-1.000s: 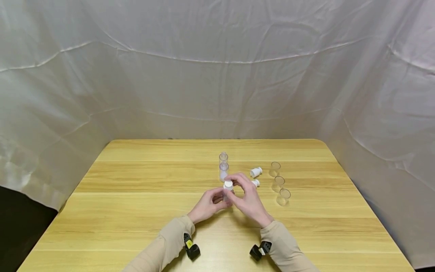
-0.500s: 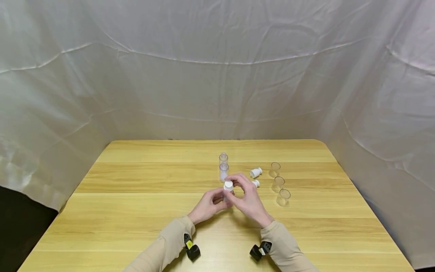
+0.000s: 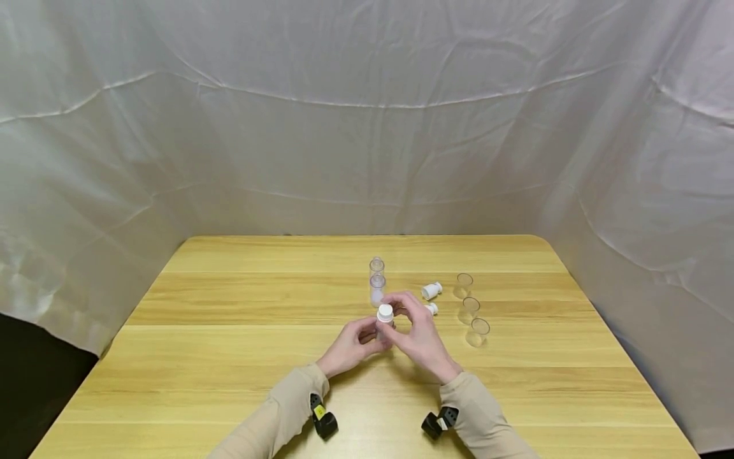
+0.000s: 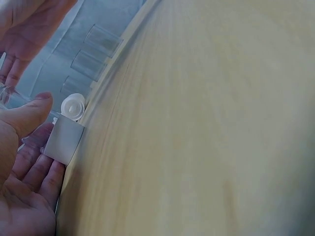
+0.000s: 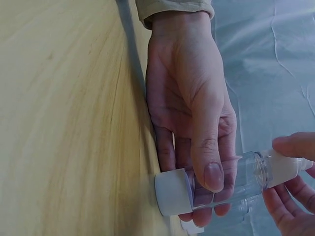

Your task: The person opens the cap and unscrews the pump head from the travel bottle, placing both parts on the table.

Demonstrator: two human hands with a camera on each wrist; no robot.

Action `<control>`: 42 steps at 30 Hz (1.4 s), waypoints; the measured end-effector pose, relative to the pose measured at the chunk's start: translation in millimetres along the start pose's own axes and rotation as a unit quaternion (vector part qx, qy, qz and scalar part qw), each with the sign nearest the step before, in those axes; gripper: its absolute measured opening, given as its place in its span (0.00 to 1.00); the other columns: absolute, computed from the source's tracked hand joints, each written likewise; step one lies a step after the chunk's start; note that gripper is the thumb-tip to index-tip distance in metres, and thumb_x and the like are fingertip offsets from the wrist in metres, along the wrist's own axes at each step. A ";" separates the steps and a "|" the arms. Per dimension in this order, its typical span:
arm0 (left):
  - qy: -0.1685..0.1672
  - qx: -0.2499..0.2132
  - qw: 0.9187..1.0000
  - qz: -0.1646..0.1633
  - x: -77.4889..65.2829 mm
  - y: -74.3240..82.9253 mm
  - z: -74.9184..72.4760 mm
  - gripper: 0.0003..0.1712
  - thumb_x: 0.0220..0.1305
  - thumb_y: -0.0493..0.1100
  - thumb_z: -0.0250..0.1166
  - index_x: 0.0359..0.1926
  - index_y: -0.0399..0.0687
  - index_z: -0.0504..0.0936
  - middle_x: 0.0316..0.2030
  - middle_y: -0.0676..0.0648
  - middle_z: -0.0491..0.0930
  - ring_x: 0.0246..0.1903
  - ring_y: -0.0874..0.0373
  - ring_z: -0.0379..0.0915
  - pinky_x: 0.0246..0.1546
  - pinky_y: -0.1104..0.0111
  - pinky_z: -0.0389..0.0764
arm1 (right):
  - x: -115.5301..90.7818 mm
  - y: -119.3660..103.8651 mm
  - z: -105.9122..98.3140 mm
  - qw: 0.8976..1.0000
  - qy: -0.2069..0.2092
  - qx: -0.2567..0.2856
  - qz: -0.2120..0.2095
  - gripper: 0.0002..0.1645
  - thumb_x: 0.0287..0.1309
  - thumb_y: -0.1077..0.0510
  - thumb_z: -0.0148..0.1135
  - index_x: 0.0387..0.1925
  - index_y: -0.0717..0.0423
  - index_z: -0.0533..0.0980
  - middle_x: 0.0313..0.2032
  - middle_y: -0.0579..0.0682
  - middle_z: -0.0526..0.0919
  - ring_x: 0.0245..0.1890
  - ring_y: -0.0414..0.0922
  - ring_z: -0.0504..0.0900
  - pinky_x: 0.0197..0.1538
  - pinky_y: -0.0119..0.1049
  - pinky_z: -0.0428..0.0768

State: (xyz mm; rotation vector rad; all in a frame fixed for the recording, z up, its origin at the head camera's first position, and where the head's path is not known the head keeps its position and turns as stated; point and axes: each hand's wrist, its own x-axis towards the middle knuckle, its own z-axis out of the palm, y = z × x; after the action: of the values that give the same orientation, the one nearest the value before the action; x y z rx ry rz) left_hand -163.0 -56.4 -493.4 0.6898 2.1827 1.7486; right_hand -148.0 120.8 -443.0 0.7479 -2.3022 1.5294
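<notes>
My left hand (image 3: 351,347) grips a clear cylindrical bottle (image 5: 246,173), which stands upright in front of me. In the right wrist view the thumb and fingers wrap its body, close above the white base (image 5: 174,192), which sits at the table surface. At the bottle's upper end, my right hand (image 3: 421,338) pinches a white pump top (image 3: 385,312) between thumb and fingers. The left wrist view shows the white base (image 4: 65,140) beside the left fingers, while much of the bottle is hidden behind the thumb.
Two more clear bottles, a far one (image 3: 376,270) and a nearer one (image 3: 377,294), stand beyond the hands. One white pump top (image 3: 432,291) lies on its side; another (image 3: 432,308) is partly hidden by the right hand. Three clear cups (image 3: 470,309) line the right side.
</notes>
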 end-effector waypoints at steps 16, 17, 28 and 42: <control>0.000 0.001 1.000 0.004 1.1 -1.7 -0.1 0.26 0.66 0.37 0.67 0.63 0.35 0.75 0.61 0.34 0.79 0.64 0.41 0.75 0.71 0.57 0.74 | 0.0 0.0 0.4 1.000 0.003 -0.008 -0.001 0.26 0.50 0.69 0.74 0.52 0.61 0.77 0.48 0.55 0.83 0.46 0.46 0.82 0.55 0.34 0.86; 0.001 0.003 1.000 0.002 1.2 -1.5 0.0 0.26 0.66 0.37 0.67 0.63 0.36 0.76 0.61 0.35 0.79 0.64 0.41 0.75 0.71 0.56 0.74 | 0.0 -0.2 0.5 1.000 0.003 -0.008 0.000 0.25 0.51 0.69 0.73 0.52 0.61 0.77 0.47 0.55 0.83 0.46 0.46 0.82 0.55 0.34 0.86; 0.000 -0.004 1.000 0.004 0.9 -0.8 0.0 0.26 0.66 0.36 0.67 0.64 0.35 0.75 0.61 0.34 0.79 0.63 0.41 0.75 0.71 0.57 0.74 | 0.0 -0.9 -0.3 1.000 -0.008 -0.016 -0.002 0.27 0.51 0.68 0.72 0.55 0.62 0.76 0.49 0.58 0.82 0.49 0.44 0.80 0.57 0.40 0.85; 0.001 0.004 1.000 0.004 0.8 -0.3 0.0 0.25 0.66 0.37 0.67 0.63 0.35 0.76 0.60 0.35 0.80 0.63 0.41 0.76 0.70 0.57 0.74 | -0.2 -3.4 -0.4 1.000 -0.014 -0.008 0.003 0.25 0.53 0.69 0.70 0.55 0.64 0.76 0.49 0.58 0.82 0.50 0.45 0.81 0.59 0.36 0.84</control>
State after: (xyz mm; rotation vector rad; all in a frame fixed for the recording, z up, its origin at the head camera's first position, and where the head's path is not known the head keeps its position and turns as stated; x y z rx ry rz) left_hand -163.7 -56.0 -493.6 0.7000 2.1935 1.7464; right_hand -146.0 120.2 -440.2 0.7632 -2.3358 1.5106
